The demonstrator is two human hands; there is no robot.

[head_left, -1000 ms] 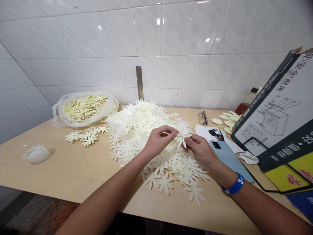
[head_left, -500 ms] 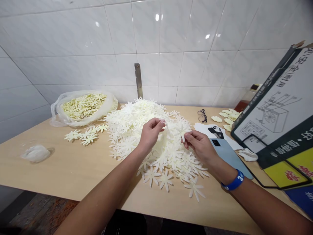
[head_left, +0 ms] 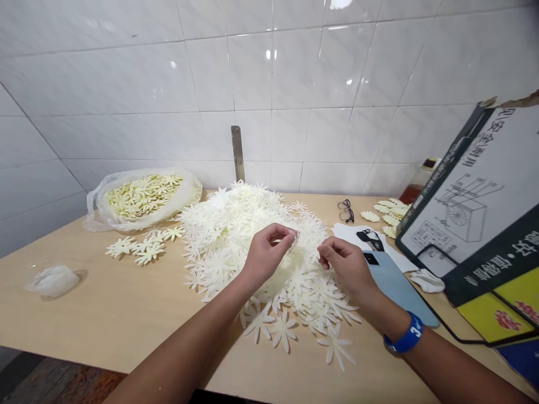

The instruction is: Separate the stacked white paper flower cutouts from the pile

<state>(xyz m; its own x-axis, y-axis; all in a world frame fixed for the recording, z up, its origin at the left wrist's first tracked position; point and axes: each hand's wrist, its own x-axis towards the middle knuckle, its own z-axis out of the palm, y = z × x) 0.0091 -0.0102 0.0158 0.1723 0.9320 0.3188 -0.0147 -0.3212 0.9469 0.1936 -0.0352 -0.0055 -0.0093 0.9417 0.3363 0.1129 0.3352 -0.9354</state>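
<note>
A large heap of white flower-shaped cutouts (head_left: 236,224) with long narrow petals lies in the middle of the table. Above its right part, my left hand (head_left: 269,255) pinches thumb and forefinger together. A thin pale bit shows at those fingertips, too small to name against the white heap. My right hand (head_left: 345,266), a blue band on its wrist, is a short way to the right with its fingertips closed together. What they hold, if anything, is hidden. Single flower cutouts (head_left: 336,346) lie at the heap's near edge.
An open plastic bag (head_left: 95,207) of yellowish cutouts stands at back left, with several loose cutouts (head_left: 147,247) before it. A small clear bag (head_left: 54,280) lies left. On the right are a light-blue phone (head_left: 402,292), glasses (head_left: 346,211), a bottle (head_left: 415,182) and a large box (head_left: 471,196).
The white flower cutout seen at my right fingertips is no longer visible there. My left hand has turned slightly, its fingertips now further right. The view has tilted up a little.
</note>
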